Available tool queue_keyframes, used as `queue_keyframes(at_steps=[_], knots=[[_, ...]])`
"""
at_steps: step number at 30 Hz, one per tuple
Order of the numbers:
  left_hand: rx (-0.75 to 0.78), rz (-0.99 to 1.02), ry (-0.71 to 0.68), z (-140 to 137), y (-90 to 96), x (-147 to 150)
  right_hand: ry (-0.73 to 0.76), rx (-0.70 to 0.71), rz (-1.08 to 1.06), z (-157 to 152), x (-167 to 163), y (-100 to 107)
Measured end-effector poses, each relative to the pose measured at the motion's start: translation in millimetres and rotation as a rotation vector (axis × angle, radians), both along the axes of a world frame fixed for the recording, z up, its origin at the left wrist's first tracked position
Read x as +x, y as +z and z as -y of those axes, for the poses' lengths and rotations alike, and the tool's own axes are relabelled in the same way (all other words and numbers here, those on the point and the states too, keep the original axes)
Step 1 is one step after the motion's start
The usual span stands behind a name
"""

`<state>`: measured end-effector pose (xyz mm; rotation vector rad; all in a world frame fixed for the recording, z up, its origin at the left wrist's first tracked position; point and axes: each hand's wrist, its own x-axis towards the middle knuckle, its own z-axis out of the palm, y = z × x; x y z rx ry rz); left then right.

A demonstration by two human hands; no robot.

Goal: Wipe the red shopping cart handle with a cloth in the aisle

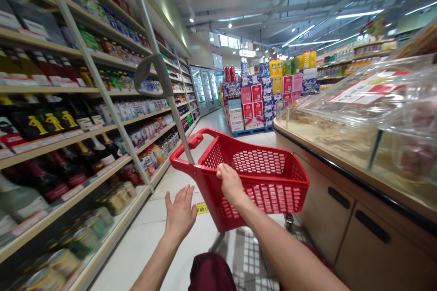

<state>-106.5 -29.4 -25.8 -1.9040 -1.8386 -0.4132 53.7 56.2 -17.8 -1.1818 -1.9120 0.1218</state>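
A red plastic shopping cart (259,177) with a perforated basket stands in the aisle in front of me. My right hand (230,184) is closed over the near side rim of its basket. To the left of the cart, my left hand (180,211) hangs in the air over the floor. Its fingers are apart and nothing is in them. A grey pole (177,122) rises from the handle end of the cart, with a grey grip piece (159,75) on it. The basket's bottom is mostly hidden behind its near wall.
Shelves (82,91) full of bottles and cans run along the left. At right stands a wooden counter (317,195) with clear plastic packs (362,86). Stacked boxes (252,104) sit on a blue pallet (252,131) ahead, with glass-door fridges (205,86) beyond.
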Motion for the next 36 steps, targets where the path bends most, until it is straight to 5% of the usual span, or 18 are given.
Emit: queue_keyframes(at_steps=[5,10,15,18,24,32,36], knots=[[0.044,-0.016,-0.042,-24,9.1,20,-0.107,-0.038,0.024,-11,95,-39],[0.010,-0.128,-0.130,-73,31.2,49,-0.177,0.067,0.050,-11,130,-67],[-0.157,-0.209,-0.123,-101,39.1,44,-0.326,-0.006,0.038,-27,169,-68],[-0.154,-0.209,-0.101,-103,32.5,46,-0.379,-0.015,-0.012,-35,167,-67],[-0.035,-0.236,-0.068,-94,15.5,63,-0.066,0.165,-0.018,-39,122,-78],[0.021,-0.180,-0.072,-89,5.6,59,-0.384,0.169,-0.008,-48,236,-113],[0.014,-0.184,-0.063,-92,3.6,52,-0.376,0.114,0.002,-38,252,-152]])
